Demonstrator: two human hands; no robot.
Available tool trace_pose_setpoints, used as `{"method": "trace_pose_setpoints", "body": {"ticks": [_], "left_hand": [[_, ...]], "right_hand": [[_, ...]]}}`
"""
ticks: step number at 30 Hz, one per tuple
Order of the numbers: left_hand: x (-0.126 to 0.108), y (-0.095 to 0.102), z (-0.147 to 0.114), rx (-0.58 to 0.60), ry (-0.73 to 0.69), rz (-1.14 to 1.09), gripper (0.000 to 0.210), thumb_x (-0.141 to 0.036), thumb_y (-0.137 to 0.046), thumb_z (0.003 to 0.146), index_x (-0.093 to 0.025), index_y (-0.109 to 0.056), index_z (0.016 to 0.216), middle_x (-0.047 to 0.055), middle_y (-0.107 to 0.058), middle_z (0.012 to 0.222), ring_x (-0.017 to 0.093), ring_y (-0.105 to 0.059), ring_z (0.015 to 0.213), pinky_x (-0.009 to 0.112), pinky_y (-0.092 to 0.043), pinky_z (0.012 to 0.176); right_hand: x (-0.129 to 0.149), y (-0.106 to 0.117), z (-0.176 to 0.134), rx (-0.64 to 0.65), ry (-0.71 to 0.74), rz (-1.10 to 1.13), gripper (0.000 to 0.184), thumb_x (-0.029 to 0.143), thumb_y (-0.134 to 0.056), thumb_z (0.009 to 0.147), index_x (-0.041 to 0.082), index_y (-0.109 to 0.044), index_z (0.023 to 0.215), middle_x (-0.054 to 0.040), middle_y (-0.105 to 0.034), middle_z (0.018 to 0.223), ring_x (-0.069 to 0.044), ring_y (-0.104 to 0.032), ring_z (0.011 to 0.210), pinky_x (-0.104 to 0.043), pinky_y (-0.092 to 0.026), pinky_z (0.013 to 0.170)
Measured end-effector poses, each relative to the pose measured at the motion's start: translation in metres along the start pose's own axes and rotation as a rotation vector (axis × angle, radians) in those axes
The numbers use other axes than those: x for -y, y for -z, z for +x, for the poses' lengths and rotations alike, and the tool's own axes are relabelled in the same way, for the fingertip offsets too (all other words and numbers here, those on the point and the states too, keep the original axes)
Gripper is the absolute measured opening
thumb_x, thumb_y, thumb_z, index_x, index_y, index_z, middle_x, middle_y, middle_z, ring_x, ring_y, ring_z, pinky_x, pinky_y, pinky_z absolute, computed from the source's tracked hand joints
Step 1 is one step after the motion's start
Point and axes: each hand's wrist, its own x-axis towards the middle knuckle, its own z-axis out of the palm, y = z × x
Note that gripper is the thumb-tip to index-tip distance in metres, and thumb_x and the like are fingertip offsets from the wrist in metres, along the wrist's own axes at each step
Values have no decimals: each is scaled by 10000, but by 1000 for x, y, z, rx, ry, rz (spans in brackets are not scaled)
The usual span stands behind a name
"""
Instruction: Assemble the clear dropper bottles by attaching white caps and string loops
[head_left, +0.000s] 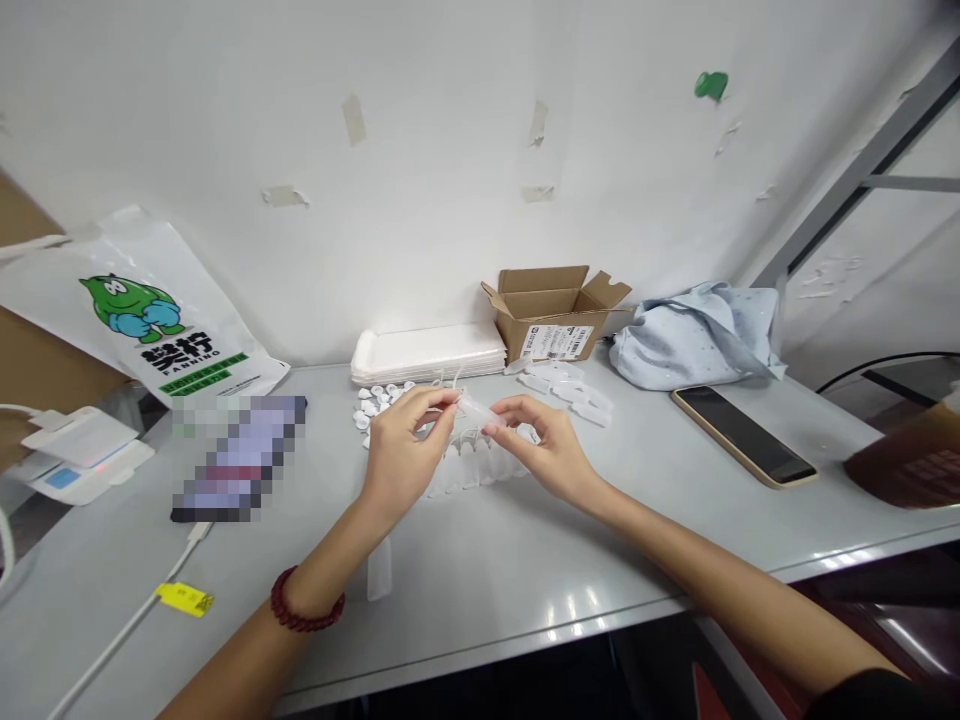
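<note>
Over the table's middle, my left hand [409, 440] and my right hand [546, 440] hold a small translucent plastic tube [480, 411] between them. Left fingers pinch its left end, where a thin white loop sticks up; right thumb and fingers grip the other end. Below the hands lies a row of similar translucent tubes [480, 468] with thin loops, partly covered by the hands. Small white cap-like pieces [373, 400] are scattered beside my left hand. More translucent pieces [574, 390] lie behind my right hand, and a single one [380, 570] is near my left wrist.
Against the wall are a stack of white trays [431, 355], an open cardboard box [555, 315] and a light blue cloth [697, 335]. A phone [742, 435] lies right. Left are a pixelated device [240, 460] with a white cable [124, 635], a charger [82, 455] and a printed bag [142, 310].
</note>
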Motion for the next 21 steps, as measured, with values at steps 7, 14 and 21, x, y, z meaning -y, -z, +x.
{"method": "trace_pose_setpoints", "body": {"ticks": [7, 14, 21], "left_hand": [[-1, -1, 0, 38, 10, -10, 114, -187, -558, 844, -180, -663, 888, 33, -644, 945, 140, -601, 904, 240, -549, 767], [-2, -1, -3, 77, 53, -79, 138, -195, -553, 854, -213, -670, 925, 34, -618, 990, 154, -588, 968, 262, -548, 789], [-6, -3, -4, 124, 79, -145, 185, -200, -561, 845, -229, -696, 967, 48, -591, 1034, 177, -575, 1024, 278, -547, 800]], "right_hand": [[-5, -2, 0, -26, 35, -21, 188, 326, -633, 806, 169, -638, 908, -37, -682, 772, -164, -633, 745, -231, -410, 541], [-5, 0, -2, 25, 66, -57, 356, 342, -603, 835, 172, -562, 1146, -25, -697, 787, -141, -617, 647, -213, -397, 480], [-13, -2, -3, 70, 211, -124, 430, 329, -574, 867, 189, -514, 1269, -1, -661, 774, -105, -562, 588, -219, -442, 570]]}}
